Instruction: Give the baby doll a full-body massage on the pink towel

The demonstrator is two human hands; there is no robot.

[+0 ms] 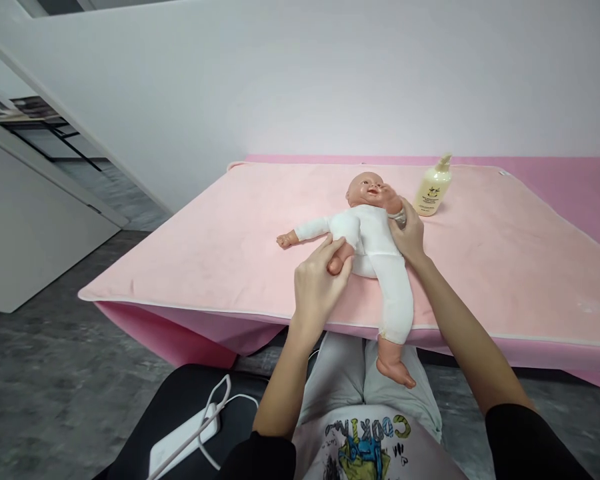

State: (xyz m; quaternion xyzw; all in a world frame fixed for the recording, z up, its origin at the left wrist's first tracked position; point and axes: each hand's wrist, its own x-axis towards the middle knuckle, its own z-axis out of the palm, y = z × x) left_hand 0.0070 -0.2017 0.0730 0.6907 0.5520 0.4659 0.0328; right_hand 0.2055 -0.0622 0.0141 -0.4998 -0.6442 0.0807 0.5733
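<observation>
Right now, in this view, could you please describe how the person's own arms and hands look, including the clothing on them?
The left hand and right hand wear no gloves, and no watch or bracelet shows. Both forearms are uncovered. The left sleeve and right sleeve are plain black, end near the elbows, and show no markings.

The table [540, 280] is covered by a deep pink cloth [575, 200], which is draped in folds below the near left edge. Over it a paler pink mat [205, 247], edged in white, is spread (a strip of the cloth is left showing at the far right). On the mat a doll [380, 230] is laid face up, its head toward the far side and one foot extended past the near edge; to the right of the head, a pump bottle [433, 190] is stood upright.
</observation>
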